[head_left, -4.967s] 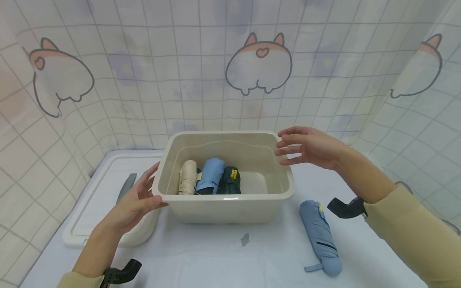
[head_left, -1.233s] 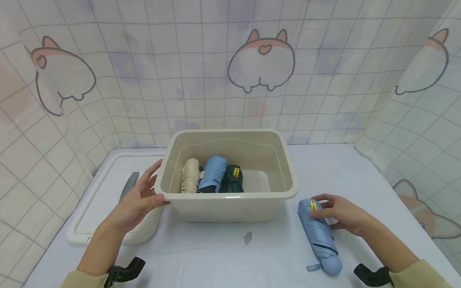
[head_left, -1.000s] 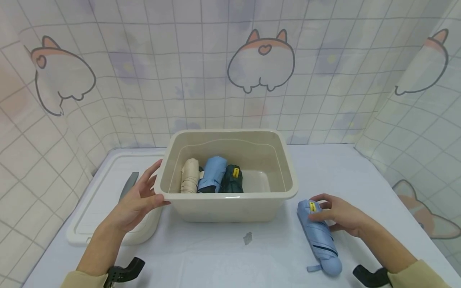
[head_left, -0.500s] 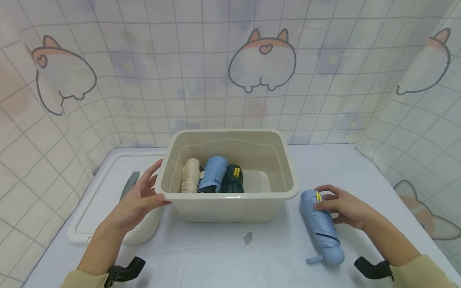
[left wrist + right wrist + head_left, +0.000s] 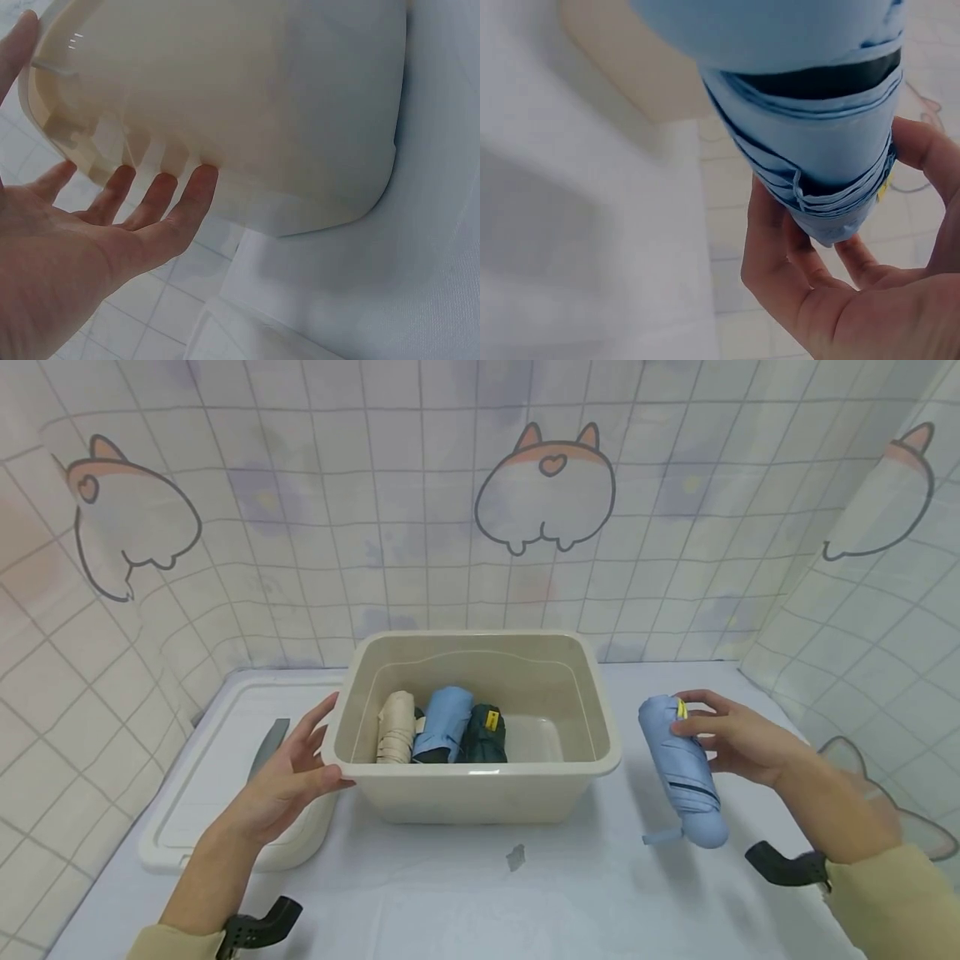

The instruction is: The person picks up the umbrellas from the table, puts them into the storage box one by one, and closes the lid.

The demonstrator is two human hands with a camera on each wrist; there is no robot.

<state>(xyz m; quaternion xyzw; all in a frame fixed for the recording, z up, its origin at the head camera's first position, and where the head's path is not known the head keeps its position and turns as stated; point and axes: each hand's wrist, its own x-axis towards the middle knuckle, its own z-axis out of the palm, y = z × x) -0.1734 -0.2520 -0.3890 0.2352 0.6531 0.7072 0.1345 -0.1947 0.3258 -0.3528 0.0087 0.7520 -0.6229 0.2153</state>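
Note:
My right hand (image 5: 750, 739) grips the top end of a folded light-blue umbrella (image 5: 678, 768), thumb on one side and fingers on the other. The umbrella hangs tilted above the table, right of a beige plastic bin (image 5: 480, 793), its strap dangling. In the right wrist view the blue folded cloth (image 5: 802, 142) fills the space between thumb and fingers. My left hand (image 5: 281, 785) holds the bin's front left corner, thumb at the rim and fingertips (image 5: 199, 180) against the outer wall. Inside lie a cream umbrella (image 5: 395, 727), a blue umbrella (image 5: 444, 722) and a dark green umbrella (image 5: 483, 735).
A white lid (image 5: 217, 785) with a grey handle (image 5: 267, 747) lies left of the bin, partly behind my left arm. A small grey patch (image 5: 516, 857) marks the white tabletop (image 5: 450, 902). A tile-patterned curtain (image 5: 337, 527) surrounds the back and sides.
My right hand came down from beside the bin's right rim, took hold of the blue umbrella on the table, and lifted it up and away from me. The left hand stays at the bin.

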